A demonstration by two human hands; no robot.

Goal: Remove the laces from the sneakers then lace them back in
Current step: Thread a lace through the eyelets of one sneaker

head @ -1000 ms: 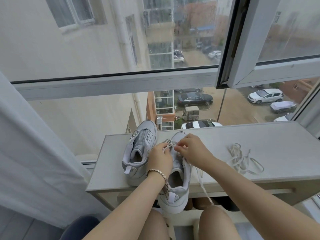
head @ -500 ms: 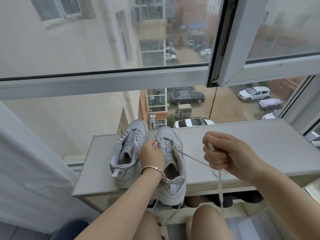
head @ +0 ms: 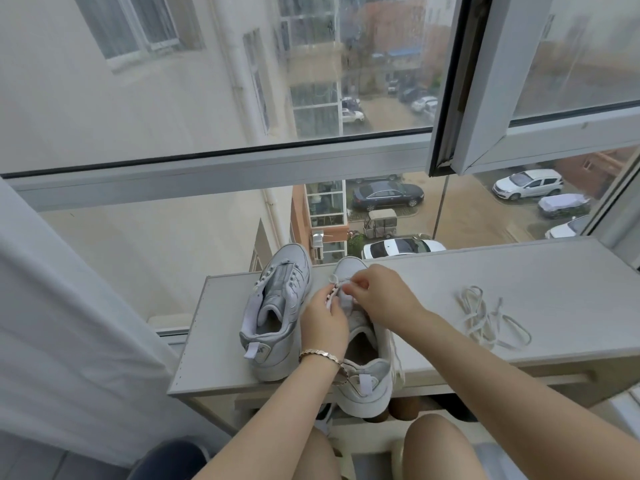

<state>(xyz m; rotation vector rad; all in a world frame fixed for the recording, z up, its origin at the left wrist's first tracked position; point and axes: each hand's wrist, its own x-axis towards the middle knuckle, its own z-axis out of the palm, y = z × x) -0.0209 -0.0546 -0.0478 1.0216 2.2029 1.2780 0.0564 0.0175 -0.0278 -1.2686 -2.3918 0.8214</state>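
Now left grip [head: 323, 323] holds sneaker [head: 367, 374], right grip [head: 384, 299] pinches lace [head: 341, 282] — spare lace [head: 485, 317] nearby

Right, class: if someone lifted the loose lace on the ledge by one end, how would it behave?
Probably floppy: the lace lies in slack, tangled loops, so it would likely dangle and partly unravel. It is likely very light, being thin and flat. It shouldn't roll, though its loops may snag each other.
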